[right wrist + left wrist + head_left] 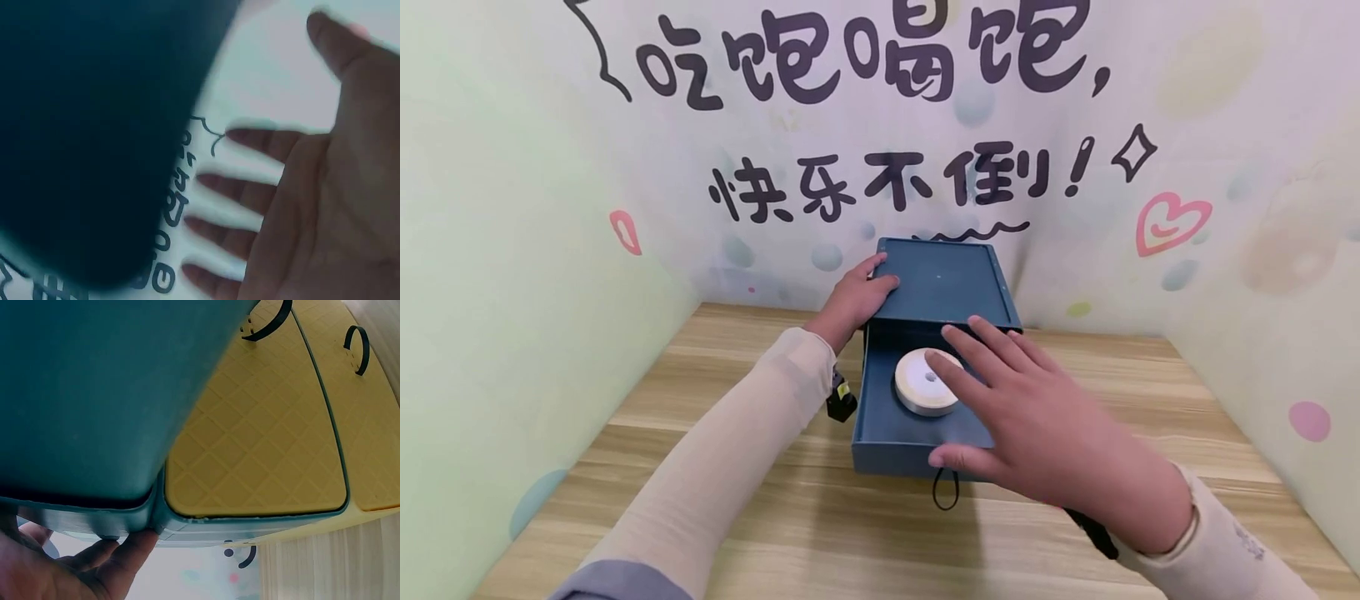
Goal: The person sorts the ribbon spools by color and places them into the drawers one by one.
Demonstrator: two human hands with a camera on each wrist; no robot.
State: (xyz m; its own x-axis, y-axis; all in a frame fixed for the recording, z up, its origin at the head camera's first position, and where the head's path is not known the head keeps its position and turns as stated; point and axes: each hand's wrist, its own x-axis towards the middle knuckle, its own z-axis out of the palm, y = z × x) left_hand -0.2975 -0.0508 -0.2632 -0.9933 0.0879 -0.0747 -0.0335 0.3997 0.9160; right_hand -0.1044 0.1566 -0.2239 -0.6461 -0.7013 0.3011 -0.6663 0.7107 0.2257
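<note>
A blue box (917,433) sits on the counter (715,517) toward the far wall, with a white disc (925,385) inside. The left hand (850,302) grips the raised lid (943,279) at its left edge. The right hand (1037,425) hovers over the disc, fingers spread wide, holding nothing.

The blue box (917,433) at frame centre looks like matt card, its raised lid (943,279) equally dull. The white disc (927,382) inside seems smooth plastic, perhaps slightly glossy. The table (820,533) across the bottom shows pale wood grain.
</note>
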